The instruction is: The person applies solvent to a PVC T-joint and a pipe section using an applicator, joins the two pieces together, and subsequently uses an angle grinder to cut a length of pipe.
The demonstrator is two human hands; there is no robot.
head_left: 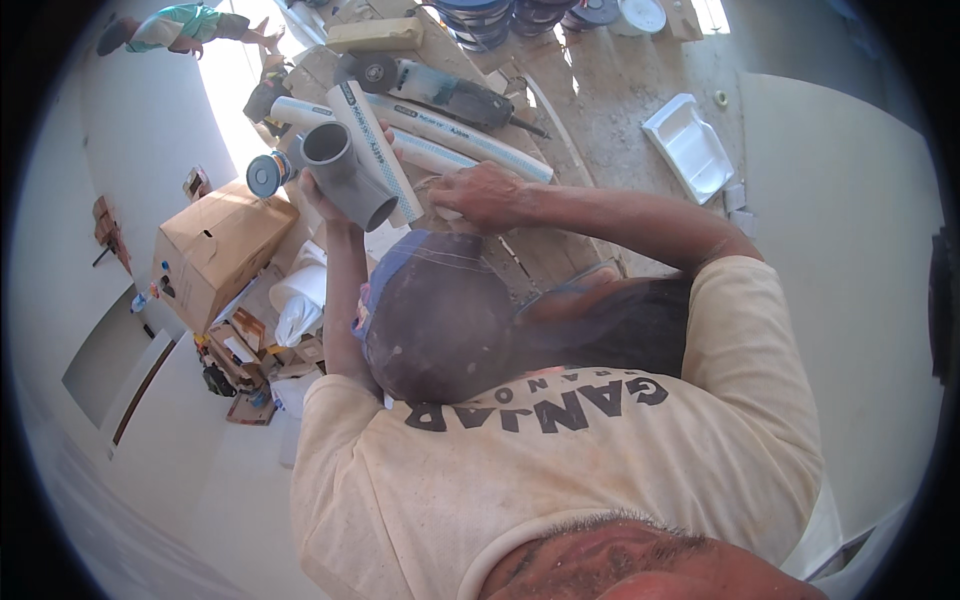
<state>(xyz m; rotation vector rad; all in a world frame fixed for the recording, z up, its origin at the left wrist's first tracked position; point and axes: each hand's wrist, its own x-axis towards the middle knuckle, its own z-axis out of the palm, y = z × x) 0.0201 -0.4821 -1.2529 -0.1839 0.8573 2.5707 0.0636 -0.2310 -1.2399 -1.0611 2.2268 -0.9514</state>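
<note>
My left hand [322,200] is closed round a grey plastic pipe fitting [350,180], whose round open end faces up. A short white pipe [372,145] stands tilted against the fitting's right side, and fingertips show at its far edge; whose grip they belong to is partly hidden. Close by on the right, my right hand [480,197] is curled, with a small pale thing at its fingers that I cannot make out. Beyond both hands lie longer white pipes [465,130] and an angle grinder [440,92]. A small can with a blue lid [266,175] is left of the fitting.
A cardboard box [225,245] and a white bucket [300,285] stand at the left. Far off are blue pails [478,22] and a pale block [375,35]. A white tray [690,148] lies at the right. Another person [185,28] is at the upper left.
</note>
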